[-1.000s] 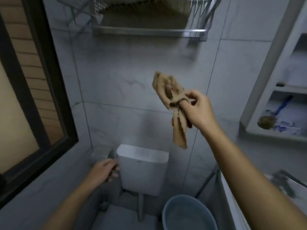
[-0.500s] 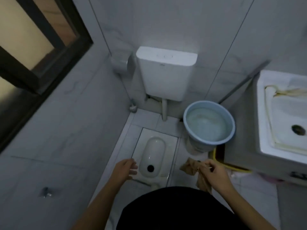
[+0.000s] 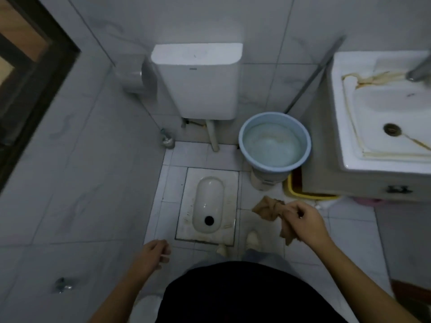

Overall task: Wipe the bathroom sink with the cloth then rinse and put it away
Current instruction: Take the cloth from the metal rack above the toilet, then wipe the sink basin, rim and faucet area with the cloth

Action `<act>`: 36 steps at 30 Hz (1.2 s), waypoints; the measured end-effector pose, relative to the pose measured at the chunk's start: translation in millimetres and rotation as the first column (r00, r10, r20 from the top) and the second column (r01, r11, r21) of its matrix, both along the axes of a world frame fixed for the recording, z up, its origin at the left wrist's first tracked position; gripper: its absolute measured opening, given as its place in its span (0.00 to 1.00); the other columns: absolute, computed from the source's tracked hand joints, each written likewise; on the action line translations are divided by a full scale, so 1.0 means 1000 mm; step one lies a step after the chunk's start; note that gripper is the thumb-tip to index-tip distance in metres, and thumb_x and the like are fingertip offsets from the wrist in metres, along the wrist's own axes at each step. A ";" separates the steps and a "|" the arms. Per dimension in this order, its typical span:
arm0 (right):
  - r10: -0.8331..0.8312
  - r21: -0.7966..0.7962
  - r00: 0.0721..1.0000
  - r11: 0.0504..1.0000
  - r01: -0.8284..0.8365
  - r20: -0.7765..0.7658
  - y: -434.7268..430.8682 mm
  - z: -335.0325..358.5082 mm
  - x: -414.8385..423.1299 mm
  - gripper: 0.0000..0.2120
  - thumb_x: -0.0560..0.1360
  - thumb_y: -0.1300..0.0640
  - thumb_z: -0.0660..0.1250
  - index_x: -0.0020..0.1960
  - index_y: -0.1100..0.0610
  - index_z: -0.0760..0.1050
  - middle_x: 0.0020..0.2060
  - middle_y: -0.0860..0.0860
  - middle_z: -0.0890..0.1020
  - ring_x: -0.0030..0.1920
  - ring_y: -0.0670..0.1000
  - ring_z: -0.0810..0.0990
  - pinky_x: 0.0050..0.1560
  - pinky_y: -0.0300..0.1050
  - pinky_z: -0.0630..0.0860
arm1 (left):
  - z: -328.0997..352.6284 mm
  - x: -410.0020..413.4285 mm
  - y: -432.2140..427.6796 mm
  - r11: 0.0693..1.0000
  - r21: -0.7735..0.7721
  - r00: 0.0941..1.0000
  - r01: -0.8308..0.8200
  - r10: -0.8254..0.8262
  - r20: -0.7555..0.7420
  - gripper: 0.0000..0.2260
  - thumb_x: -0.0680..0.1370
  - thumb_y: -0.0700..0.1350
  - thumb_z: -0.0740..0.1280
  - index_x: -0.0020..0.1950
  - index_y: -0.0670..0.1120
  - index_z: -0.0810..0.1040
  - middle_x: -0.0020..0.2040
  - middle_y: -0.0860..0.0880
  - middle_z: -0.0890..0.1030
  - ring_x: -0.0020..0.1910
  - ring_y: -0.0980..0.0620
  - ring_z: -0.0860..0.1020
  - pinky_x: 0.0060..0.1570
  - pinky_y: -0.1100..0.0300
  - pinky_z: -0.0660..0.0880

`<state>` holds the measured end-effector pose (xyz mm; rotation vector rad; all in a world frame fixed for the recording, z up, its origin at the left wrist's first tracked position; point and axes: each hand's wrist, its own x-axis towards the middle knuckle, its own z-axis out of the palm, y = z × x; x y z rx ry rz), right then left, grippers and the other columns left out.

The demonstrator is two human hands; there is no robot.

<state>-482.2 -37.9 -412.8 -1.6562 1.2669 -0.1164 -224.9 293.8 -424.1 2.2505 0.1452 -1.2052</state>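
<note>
My right hand [image 3: 307,223] pinches a crumpled tan cloth [image 3: 270,207], which hangs in the air over the floor tiles, left of and below the sink. The white bathroom sink [image 3: 349,108] is at the right edge, with brown stains along its rim and a streak running from the drain [image 3: 392,129]. A metal tap [image 3: 418,71] pokes in above the basin. My left hand [image 3: 152,254] hangs at lower centre-left with loosely curled fingers and holds nothing.
A blue bucket [image 3: 242,145] of water stands on the floor between the white cistern [image 3: 198,80] and the sink cabinet. A squat toilet pan [image 3: 208,203] lies in the floor in front of me. A yellow basin [image 3: 296,194] sticks out under the cabinet. Window frame [image 3: 39,73] on the left wall.
A second ago my right hand held the cloth high against the wall; the view has since dropped to the floor and the cloth is now low beside the sink cabinet. My left hand stays empty.
</note>
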 end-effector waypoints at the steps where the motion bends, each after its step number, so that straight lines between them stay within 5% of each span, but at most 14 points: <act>1: -0.036 -0.011 0.999 0.999 0.036 0.003 0.004 0.004 -0.006 0.03 0.76 0.58 0.70 0.44 0.52 0.81 0.34 0.49 0.83 0.33 0.48 0.79 0.32 0.40 0.71 | -0.004 0.005 -0.002 1.000 -0.003 1.000 0.027 -0.027 -0.006 0.14 0.84 0.47 0.61 0.50 0.39 0.80 0.46 0.40 0.84 0.40 0.44 0.81 0.40 0.56 0.73; 7: -0.398 0.010 0.914 0.917 0.400 -0.085 0.068 -0.002 -0.070 0.04 0.76 0.60 0.70 0.42 0.55 0.80 0.36 0.51 0.83 0.38 0.52 0.81 0.39 0.46 0.77 | -0.024 0.024 -0.038 0.981 0.022 0.974 0.193 -0.189 -0.127 0.14 0.84 0.47 0.62 0.52 0.38 0.80 0.48 0.38 0.84 0.43 0.41 0.82 0.42 0.55 0.75; 12: -0.736 0.077 0.659 0.656 0.751 -0.152 0.165 -0.021 -0.144 0.05 0.75 0.61 0.71 0.41 0.60 0.79 0.38 0.57 0.84 0.43 0.60 0.83 0.46 0.52 0.79 | -0.029 -0.001 -0.093 0.917 -0.018 0.902 0.398 -0.395 -0.176 0.13 0.83 0.47 0.63 0.52 0.38 0.81 0.47 0.38 0.84 0.41 0.43 0.81 0.40 0.56 0.74; 17: -0.907 0.120 0.382 0.365 0.923 -0.178 0.248 -0.027 -0.209 0.08 0.76 0.58 0.72 0.43 0.62 0.81 0.40 0.58 0.85 0.45 0.59 0.84 0.47 0.49 0.78 | -0.016 -0.061 -0.150 0.734 -0.099 0.720 0.672 -0.679 -0.142 0.13 0.83 0.47 0.62 0.53 0.38 0.81 0.48 0.39 0.85 0.42 0.42 0.82 0.42 0.55 0.76; 22: -0.962 0.142 0.212 0.189 0.972 -0.172 0.295 -0.035 -0.255 0.07 0.77 0.59 0.70 0.45 0.64 0.81 0.42 0.59 0.84 0.43 0.57 0.82 0.43 0.47 0.77 | 0.002 -0.129 -0.191 0.547 -0.146 0.541 0.824 -0.837 -0.081 0.13 0.83 0.47 0.62 0.53 0.38 0.80 0.48 0.40 0.84 0.42 0.44 0.81 0.39 0.56 0.75; 26: -0.971 0.172 0.173 0.144 0.974 -0.166 0.301 -0.040 -0.289 0.08 0.77 0.55 0.71 0.45 0.60 0.81 0.42 0.58 0.85 0.44 0.57 0.82 0.46 0.50 0.78 | 0.002 -0.174 -0.202 0.472 -0.115 0.472 0.874 -0.881 -0.032 0.13 0.83 0.47 0.62 0.53 0.38 0.80 0.50 0.38 0.84 0.41 0.44 0.81 0.41 0.55 0.75; 32: -0.960 0.223 0.248 0.216 0.951 -0.129 0.252 -0.035 -0.341 0.07 0.76 0.54 0.72 0.44 0.57 0.80 0.40 0.56 0.85 0.43 0.56 0.83 0.48 0.54 0.81 | -0.004 -0.214 -0.202 0.522 -0.043 0.523 0.852 -0.853 0.003 0.14 0.83 0.48 0.62 0.53 0.38 0.80 0.48 0.39 0.85 0.44 0.41 0.83 0.41 0.54 0.76; 36: -0.966 0.231 0.255 0.237 0.944 -0.051 0.198 -0.015 -0.363 0.03 0.75 0.58 0.71 0.43 0.57 0.80 0.40 0.55 0.84 0.42 0.55 0.82 0.44 0.47 0.78 | 0.000 -0.232 -0.212 0.552 -0.026 0.552 0.834 -0.834 -0.003 0.14 0.83 0.47 0.62 0.53 0.37 0.81 0.48 0.38 0.85 0.44 0.40 0.83 0.41 0.54 0.76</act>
